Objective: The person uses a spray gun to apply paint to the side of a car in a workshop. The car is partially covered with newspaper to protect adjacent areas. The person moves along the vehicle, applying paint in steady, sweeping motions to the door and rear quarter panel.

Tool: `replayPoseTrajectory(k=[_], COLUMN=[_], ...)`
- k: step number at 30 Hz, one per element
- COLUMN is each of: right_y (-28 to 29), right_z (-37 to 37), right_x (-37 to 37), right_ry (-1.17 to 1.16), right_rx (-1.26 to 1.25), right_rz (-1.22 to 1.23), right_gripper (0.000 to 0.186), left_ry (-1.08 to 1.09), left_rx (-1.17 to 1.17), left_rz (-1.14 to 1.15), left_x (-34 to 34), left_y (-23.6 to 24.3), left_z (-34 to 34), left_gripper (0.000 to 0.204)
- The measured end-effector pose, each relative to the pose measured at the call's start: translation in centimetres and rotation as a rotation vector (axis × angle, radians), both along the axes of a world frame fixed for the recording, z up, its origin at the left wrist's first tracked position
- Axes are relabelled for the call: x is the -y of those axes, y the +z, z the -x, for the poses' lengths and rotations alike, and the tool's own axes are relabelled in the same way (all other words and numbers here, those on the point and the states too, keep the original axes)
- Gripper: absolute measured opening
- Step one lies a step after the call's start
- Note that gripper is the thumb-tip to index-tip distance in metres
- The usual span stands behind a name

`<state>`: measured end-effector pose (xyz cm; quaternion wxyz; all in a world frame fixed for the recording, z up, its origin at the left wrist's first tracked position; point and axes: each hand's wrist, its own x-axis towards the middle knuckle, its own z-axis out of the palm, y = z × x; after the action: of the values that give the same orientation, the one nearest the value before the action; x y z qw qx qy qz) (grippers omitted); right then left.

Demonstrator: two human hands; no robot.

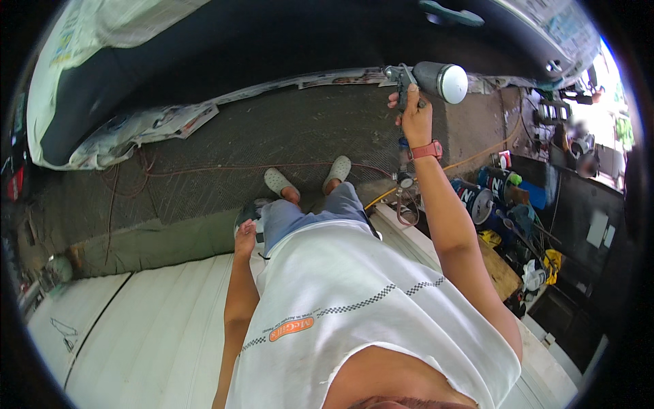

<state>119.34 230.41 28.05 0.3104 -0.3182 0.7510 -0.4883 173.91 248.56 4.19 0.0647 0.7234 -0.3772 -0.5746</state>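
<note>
My right hand (pixel 414 116), stretched forward, grips a spray gun (pixel 403 85) with a grey cup (pixel 432 77) that has a white lid. The gun is held close to the lower edge of a glossy black vehicle panel (pixel 272 51). A round gauge (pixel 405 180) and a hose hang below my right wrist. By my left hip, my left hand (pixel 246 235) is lowered with its fingers curled; whatever may be in them is hidden. Just beyond it is a rounded dark-and-grey object (pixel 251 213), partly covered by my leg and hand.
Masking paper (pixel 146 136) edges the panel. A thin reddish hose (pixel 218 167) crosses the floor near my feet; an orange hose (pixel 477 158) runs right. Several paint cans (pixel 481 204) and cluttered tools stand at right. A white ridged panel (pixel 163 327) lies behind me.
</note>
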Motion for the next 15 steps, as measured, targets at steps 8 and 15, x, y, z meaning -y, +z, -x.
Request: replayPoseTrajectory(k=[8, 15], right_y=[1.1, 1.0], right_z=[12.9, 23.4], right_x=[-3.7, -5.1], right_ry=[-0.196, -0.329], right_rx=[-0.084, -0.108], right_rz=[-0.004, 0.04], right_gripper=[0.057, 0.062], left_ry=[-0.015, -0.036], left_rx=[0.017, 0.005], left_rz=[-0.007, -0.014], left_x=[1.6, 1.3], left_y=[2.7, 3.8], left_z=[6.0, 9.5], left_gripper=[0.051, 0.052])
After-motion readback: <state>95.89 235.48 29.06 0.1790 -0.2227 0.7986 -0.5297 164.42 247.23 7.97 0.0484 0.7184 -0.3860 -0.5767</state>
